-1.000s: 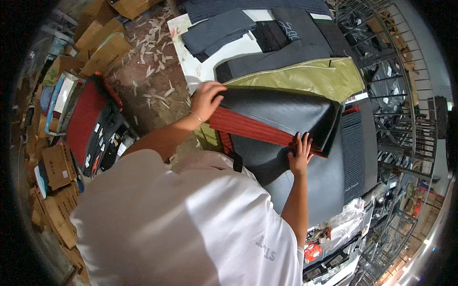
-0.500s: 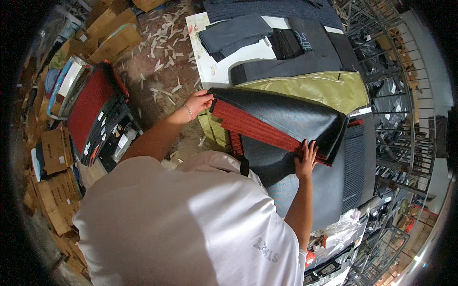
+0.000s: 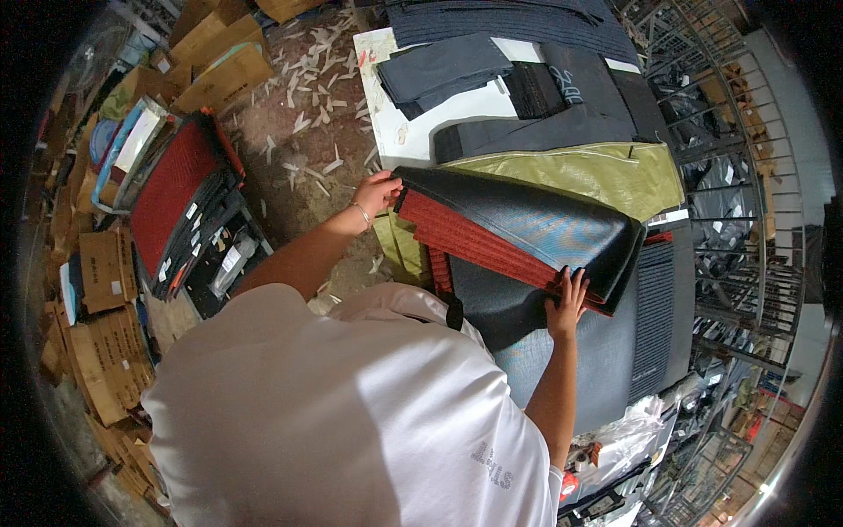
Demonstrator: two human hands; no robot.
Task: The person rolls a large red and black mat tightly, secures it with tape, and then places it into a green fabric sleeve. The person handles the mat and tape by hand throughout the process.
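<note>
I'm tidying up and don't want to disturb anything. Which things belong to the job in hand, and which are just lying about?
In hand:
folded black-and-red mat, its corner in the left hand, the right hand on its edge
probably the dark sheet beneath

Apparently lying about:
olive-green sheet beyond
cardboard boxes
red-topped mat pile at left
pale floor scraps

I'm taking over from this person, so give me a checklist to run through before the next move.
1. Left hand gripping the folded mat: ok, it holds the left corner.
2. Right hand touching the mat: ok, fingers at its near edge, toward the right end.
3. Right hand's grip closed on the mat: cannot tell.
4. Mat lying flat: not ok, it is folded, black backing up, red pile showing along the near edge.
5. Floor free of scraps: not ok, pale strips lie scattered.
</note>
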